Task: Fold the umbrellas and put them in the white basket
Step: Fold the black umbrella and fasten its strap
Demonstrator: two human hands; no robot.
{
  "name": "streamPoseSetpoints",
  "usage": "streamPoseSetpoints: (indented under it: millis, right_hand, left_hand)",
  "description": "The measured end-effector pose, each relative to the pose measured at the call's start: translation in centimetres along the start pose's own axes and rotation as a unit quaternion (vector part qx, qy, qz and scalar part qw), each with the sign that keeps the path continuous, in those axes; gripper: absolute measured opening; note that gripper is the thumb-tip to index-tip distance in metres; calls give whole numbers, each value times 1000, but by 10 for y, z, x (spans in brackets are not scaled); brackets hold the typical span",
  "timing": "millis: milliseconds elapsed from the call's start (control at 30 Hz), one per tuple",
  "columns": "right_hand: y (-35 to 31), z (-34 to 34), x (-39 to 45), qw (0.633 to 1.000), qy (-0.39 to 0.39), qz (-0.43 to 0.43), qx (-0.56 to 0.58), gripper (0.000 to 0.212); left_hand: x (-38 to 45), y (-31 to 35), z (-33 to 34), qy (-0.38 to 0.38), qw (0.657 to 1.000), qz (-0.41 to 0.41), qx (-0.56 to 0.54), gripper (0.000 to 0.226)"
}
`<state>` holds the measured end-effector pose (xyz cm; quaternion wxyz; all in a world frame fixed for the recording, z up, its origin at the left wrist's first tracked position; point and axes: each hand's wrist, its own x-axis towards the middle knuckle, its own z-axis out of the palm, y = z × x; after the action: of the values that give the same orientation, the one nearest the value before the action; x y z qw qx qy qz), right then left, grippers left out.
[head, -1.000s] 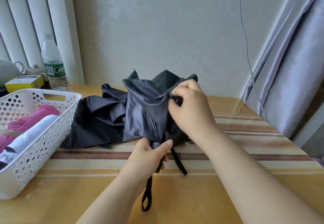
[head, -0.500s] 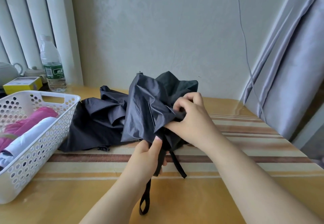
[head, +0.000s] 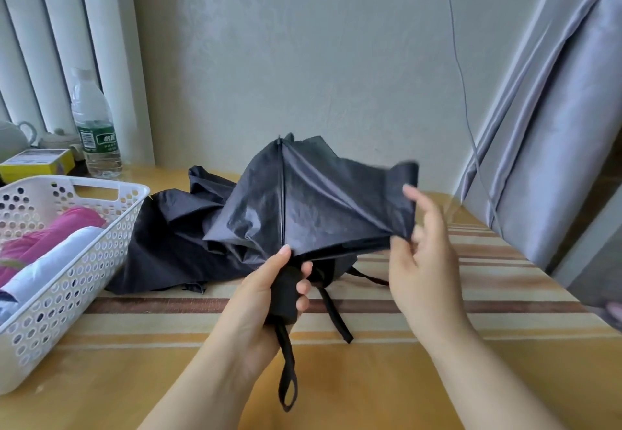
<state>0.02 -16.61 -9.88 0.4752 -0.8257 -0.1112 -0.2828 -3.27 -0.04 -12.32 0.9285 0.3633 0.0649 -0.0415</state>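
Note:
A black umbrella [head: 303, 207] is held above the middle of the table, its canopy loose and partly spread. My left hand [head: 266, 291] grips its black handle, and the wrist strap dangles below. My right hand [head: 420, 254] pinches a fold of the canopy at its right edge and holds it out sideways. More black fabric [head: 175, 234] lies crumpled on the table behind. At the left stands the white basket [head: 84, 271], with a pink folded umbrella [head: 50, 238] and a white one [head: 54, 261] inside.
A water bottle [head: 96, 133], a yellow box [head: 37, 163] and a white teapot [head: 13, 137] stand at the back left. A grey curtain [head: 545, 126] and a thin hanging cable [head: 464, 93] are on the right. The table has a striped cloth [head: 471, 295].
My right hand has pulled a canopy fold out to the right, spreading the fabric. My left hand has shifted onto the handle and lifted the umbrella a little.

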Motion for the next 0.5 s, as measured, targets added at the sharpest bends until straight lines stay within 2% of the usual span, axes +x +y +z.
streamPoseSetpoints:
  millis: [33,67,100,167,200,267,300,367,433,500]
  right_hand:
    - [-5,-1,-2,998,26,3,51,65]
    - [-6,1,-6,990,44,49,122,67]
    - [-2,5,-11,971,48,133,191,67]
    - [5,12,-20,897,-1,315,310,70]
    - [10,12,-23,854,-41,372,361,74]
    - [12,5,-18,788,-83,425,438,75]
    - [8,-1,-11,773,-95,428,459,63]
    - [6,-7,4,761,-104,442,463,30]
    - [5,-8,17,765,-92,437,464,29]
    - [4,-5,26,788,-74,415,449,25]
  left_hand:
    - [0,-1,-1,-3,1000,6,-2,21]
    - [0,-2,-1,-3,1000,17,5,22]
    - [0,-3,-1,0,999,32,18,23]
    - [0,-4,-2,21,996,62,54,22]
    - [0,-4,-2,30,994,75,75,18]
    - [0,-4,-3,33,989,93,109,13]
    - [0,-5,-4,35,987,98,121,13]
    - [0,-6,-4,37,984,103,139,13]
    - [-1,-6,-3,29,984,106,142,14]
    - [-1,-6,-3,24,983,108,144,19]
